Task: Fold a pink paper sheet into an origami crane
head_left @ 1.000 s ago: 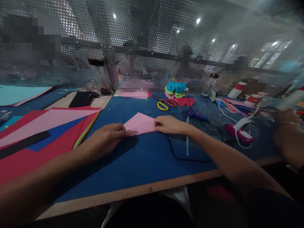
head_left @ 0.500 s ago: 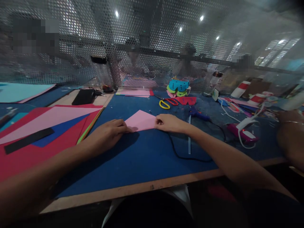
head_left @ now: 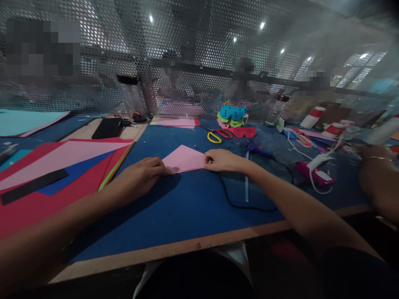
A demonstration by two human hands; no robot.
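Observation:
A pink sheet of paper (head_left: 184, 159), folded into a triangle with its point away from me, lies on the blue table top (head_left: 187, 211). At its left corner my left hand (head_left: 149, 171) is closed, fingertips pressing the paper near the folded edge. My right hand (head_left: 220, 160) pinches the right corner between thumb and curled fingers. Beyond the right hand are scissors (head_left: 215, 137) with one yellow and one red handle loop. A blue glue gun (head_left: 259, 150) lies to the right, beside a pale glue stick (head_left: 247, 182).
Coloured paper sheets (head_left: 28, 216) with a black strip (head_left: 34, 187) lie at left. Behind stand a black wallet-like item (head_left: 107, 128), a clear bottle (head_left: 132, 99) and stacked paper masks (head_left: 232, 114). A magenta power strip (head_left: 314, 173) with cables and another person's arm (head_left: 377, 178) are at right.
My hands and the pink paper stay almost in place. The whole view has shifted slightly, with the background things sitting a little further left.

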